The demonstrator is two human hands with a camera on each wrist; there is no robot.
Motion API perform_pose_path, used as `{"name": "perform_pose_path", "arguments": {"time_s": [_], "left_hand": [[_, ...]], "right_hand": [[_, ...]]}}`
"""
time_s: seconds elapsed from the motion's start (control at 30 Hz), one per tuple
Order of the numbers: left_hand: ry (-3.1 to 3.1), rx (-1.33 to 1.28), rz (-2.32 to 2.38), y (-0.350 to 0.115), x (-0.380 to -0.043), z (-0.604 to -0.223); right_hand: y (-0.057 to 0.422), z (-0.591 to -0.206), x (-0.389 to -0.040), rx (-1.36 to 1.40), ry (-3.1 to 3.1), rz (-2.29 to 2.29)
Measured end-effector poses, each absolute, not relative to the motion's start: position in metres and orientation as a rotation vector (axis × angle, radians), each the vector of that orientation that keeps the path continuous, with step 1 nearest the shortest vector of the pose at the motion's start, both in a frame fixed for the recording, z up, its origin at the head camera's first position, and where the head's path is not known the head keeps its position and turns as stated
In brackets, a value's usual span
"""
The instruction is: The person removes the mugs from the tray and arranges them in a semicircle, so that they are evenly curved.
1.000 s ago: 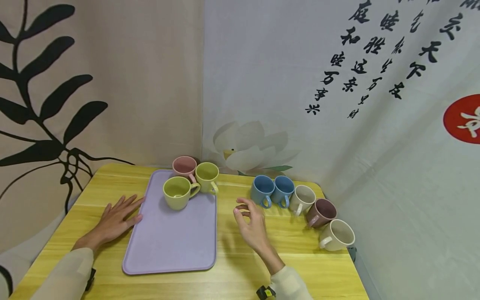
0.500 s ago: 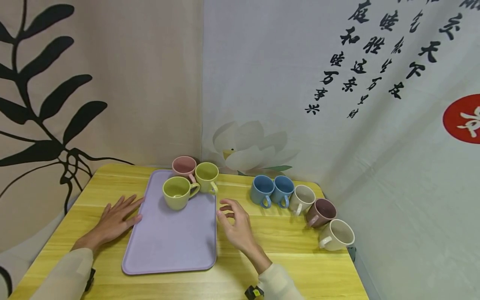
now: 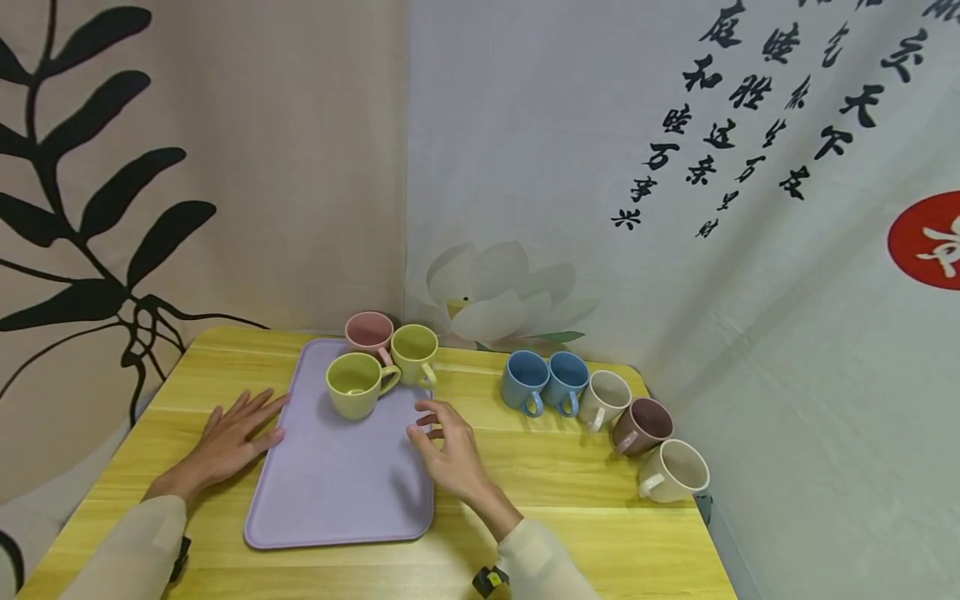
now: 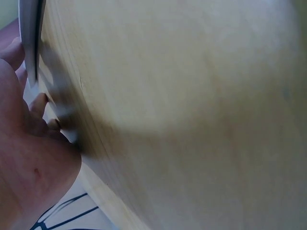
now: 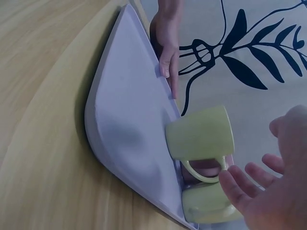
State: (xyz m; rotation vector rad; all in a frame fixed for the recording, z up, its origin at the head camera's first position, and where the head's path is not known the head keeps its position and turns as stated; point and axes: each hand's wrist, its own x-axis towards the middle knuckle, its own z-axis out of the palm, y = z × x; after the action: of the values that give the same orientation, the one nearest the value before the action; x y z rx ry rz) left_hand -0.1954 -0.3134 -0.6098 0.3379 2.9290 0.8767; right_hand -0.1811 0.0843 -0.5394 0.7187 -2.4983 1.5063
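Note:
A lilac tray (image 3: pixel 337 492) lies on the table. My left hand (image 3: pixel 228 442) is spread flat at its left side, thumb and fingertips touching the rim; the left wrist view shows these fingers by the tray's edge (image 4: pixel 31 43). Over the tray's right edge hovers my right hand (image 3: pixel 453 454), fingers loosely bent, holding nothing. Nearest to it is a yellow-green mug (image 3: pixel 351 398) on the tray, its handle turned right. Behind stand a second yellow-green mug (image 3: pixel 411 358) and a pink mug (image 3: pixel 367 332) at the tray's far end. The pink mug is mostly hidden in the right wrist view.
Along the table's right side runs a curved row: two blue mugs (image 3: pixel 521 387), a whitish mug (image 3: pixel 603 396), a mauve mug (image 3: pixel 641 427) and a cream mug (image 3: pixel 672 473). A printed curtain (image 3: pixel 510 150) hangs behind the wooden table (image 3: pixel 600 542).
My right hand has moved left, from beside the blue mugs to above the tray's right edge. The left hand, tray and mugs have stayed put.

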Motion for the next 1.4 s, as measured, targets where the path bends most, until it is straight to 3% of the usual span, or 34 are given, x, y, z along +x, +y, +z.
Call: {"name": "perform_pose_path", "arguments": {"time_s": [1.4], "left_hand": [[2.925,0.342,0.891,-0.314,-0.195,-0.61]], "right_hand": [[0.068,-0.55,-0.236,0.396,-2.524,1.339]]}}
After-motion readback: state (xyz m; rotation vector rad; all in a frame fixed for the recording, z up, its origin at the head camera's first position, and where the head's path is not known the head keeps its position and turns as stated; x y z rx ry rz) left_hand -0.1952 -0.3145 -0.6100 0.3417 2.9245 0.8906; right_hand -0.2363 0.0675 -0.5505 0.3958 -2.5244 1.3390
